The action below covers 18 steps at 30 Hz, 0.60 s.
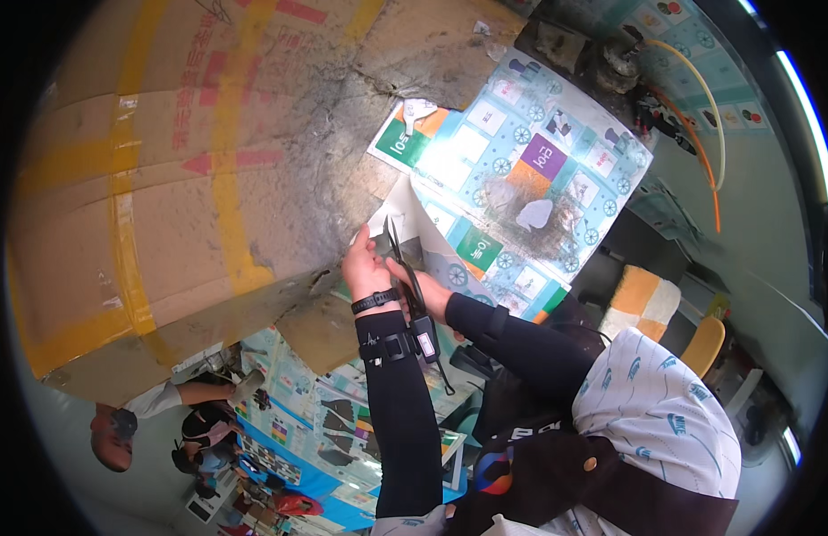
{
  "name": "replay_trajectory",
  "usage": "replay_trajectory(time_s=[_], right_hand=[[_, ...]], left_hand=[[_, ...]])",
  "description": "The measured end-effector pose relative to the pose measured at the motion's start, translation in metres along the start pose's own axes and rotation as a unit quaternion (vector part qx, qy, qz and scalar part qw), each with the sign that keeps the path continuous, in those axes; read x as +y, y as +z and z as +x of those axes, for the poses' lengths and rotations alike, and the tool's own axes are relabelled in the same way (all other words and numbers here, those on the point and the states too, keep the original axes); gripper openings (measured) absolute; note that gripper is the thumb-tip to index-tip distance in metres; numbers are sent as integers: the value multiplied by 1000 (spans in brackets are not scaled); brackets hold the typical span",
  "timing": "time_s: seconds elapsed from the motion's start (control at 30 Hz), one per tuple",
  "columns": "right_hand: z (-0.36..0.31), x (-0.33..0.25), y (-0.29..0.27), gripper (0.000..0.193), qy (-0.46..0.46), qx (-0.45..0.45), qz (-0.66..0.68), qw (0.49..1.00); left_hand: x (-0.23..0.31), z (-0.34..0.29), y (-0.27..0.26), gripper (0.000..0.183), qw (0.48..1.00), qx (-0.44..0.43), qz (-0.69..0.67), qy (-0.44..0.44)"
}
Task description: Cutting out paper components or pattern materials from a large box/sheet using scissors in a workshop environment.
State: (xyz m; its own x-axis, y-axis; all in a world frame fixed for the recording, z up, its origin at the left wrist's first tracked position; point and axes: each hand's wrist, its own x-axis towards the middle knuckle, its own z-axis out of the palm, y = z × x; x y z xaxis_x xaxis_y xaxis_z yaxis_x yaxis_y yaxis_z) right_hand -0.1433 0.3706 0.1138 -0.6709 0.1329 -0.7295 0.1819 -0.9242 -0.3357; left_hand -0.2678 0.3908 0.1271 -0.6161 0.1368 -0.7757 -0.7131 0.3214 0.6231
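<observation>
sheet (405, 214) edge pinched in left fingers (360, 243)

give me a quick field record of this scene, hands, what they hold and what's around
view: head camera, looking down at the hands
left hand: grips the white edge of a printed sheet
right hand: on the handles of dark scissors, blades pointing up at the sheet's edge
sheet: teal and white squares with wheel-like pictures, glossy, partly soiled
cardboard: large flattened box with yellow tape, on the left
sleeves: dark, a black band on the left wrist
other person: lower left
</observation>
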Motion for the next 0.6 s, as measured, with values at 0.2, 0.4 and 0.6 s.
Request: replay_trajectory(time_s=[0.2,0.4,0.6], right_hand=[[33,-28,20,62,-109,32,151,982],[71,-28,17,65,-140,78,202,966],[80,-25,0,70,-233,205,-158,937]], left_hand=[[-6,5,-4,24,999,6,-41,21],[-1,-15,4,22,1000,-13,-24,2],[-12,-3,-8,18,997,-36,-56,25]])
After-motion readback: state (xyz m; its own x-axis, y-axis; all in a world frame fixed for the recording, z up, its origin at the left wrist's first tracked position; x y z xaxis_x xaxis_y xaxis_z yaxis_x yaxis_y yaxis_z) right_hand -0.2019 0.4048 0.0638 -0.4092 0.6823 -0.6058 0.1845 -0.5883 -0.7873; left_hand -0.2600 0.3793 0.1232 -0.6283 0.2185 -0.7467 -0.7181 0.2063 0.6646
